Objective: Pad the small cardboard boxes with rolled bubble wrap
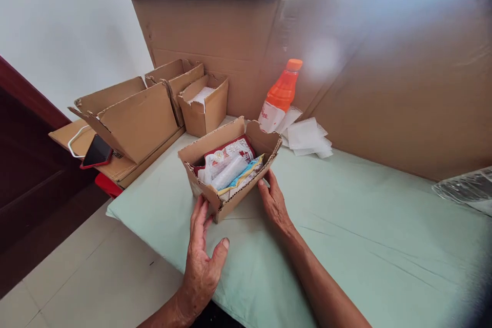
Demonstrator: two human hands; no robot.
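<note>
My left hand (203, 261) is open, thumb spread wide, fingertips against the near end of a small cardboard box (234, 202); my right hand (274, 202) is loosely open, touching its right side. The box sits just ahead, between my hands, on the green-covered tabletop (346, 215), with packets (246, 171) inside. Beyond are an orange bottle (282, 89), white sheets (305, 136) and a tall cardboard panel (384, 87). Larger boxes (140, 120) and a phone (97, 152) lie left, near a white wall (88, 25).
</note>
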